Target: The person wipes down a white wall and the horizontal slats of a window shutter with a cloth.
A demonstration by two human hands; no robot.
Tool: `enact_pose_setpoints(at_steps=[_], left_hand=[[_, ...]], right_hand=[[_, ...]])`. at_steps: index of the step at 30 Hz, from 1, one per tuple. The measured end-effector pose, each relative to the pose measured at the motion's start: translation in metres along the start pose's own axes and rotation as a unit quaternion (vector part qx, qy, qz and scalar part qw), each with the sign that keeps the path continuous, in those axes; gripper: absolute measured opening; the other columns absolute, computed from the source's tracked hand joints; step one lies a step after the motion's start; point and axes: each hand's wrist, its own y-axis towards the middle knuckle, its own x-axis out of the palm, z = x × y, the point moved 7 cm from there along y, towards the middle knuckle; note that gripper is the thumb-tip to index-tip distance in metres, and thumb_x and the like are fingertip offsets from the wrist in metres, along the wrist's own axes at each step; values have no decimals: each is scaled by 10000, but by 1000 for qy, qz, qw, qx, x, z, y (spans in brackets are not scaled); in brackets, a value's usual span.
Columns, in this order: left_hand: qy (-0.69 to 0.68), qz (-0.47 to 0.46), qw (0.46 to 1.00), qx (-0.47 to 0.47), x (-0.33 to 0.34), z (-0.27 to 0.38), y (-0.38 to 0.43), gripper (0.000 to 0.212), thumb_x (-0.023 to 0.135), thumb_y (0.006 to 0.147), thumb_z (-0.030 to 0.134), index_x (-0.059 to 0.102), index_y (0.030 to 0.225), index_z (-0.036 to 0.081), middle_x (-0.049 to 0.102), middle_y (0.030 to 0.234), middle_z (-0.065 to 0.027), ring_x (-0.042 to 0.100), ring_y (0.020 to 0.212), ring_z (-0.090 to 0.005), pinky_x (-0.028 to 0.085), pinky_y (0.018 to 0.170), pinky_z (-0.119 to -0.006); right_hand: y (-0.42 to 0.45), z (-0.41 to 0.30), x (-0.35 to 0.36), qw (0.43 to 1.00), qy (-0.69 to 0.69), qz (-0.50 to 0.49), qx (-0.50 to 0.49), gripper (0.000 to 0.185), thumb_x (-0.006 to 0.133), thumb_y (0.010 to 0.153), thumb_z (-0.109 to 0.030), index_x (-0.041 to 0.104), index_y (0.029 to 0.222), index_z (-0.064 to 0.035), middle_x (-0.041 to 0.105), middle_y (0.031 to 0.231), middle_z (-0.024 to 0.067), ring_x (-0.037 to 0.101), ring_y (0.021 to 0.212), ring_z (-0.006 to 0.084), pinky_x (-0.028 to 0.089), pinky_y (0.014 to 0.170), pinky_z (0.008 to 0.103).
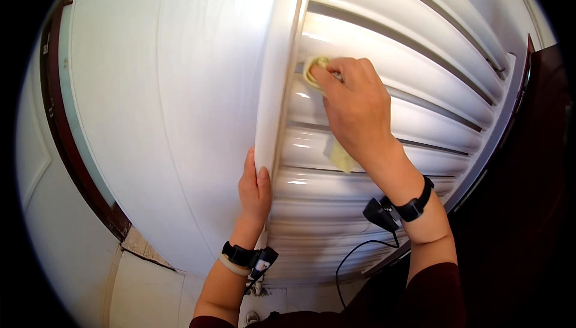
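Before me stands a white radiator [405, 48] with thick horizontal tubes and narrow gaps between them. My left hand [255, 188] holds the upright side post [270, 103] of the radiator low down, its thumb on the near face. My right hand [357, 91] pinches a bunched, pale yellow cloth [343, 158] against the tubes, close beside the post. A loose end of the cloth hangs below the hand, partly hidden by the wrist. The cloth and fingertips are slightly blurred.
A white panelled wall [135, 80] adjoins the radiator's left side, with a dark red door frame [72, 148] beyond it. Dark furniture [508, 184] stands close on the right. A pipe fitting [257, 288] meets the tiled floor [144, 292]. A cable [338, 269] hangs from the right wrist device [381, 214].
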Motion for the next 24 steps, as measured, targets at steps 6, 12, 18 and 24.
enact_pose_setpoints(at_steps=[6,12,18,24], left_hand=[[-7,-16,999,-31,3,-5,-2,420,339,922,155,338,1277,-70,469,1239,-201,467,1137,-269,350,949,-319],[6,-10,1000,-21,1,-3,-1,420,359,903,163,359,1270,-40,507,1173,-211,526,1039,-313,410,876,-327],[26,7,1000,9,0,0,0,421,355,901,170,365,1267,-39,512,1165,-212,536,1025,-318,418,866,-331],[6,-1,1000,-2,2,-3,-1,421,363,899,159,367,1265,-48,508,1172,-217,532,1036,-319,416,870,-328]], right_hand=[[5,-1,9,999,-28,-27,-36,303,601,587,54,601,870,-53,540,835,52,509,713,221,442,590,310],[-7,7,2,999,-19,4,-26,342,608,582,64,611,899,-64,550,828,57,524,710,229,452,603,309],[28,26,-12,996,-62,65,1,255,563,642,6,604,885,-61,522,839,46,495,771,222,422,644,317],[47,18,9,996,-53,61,-33,232,563,598,11,590,824,-35,481,771,46,455,758,219,391,617,301]])
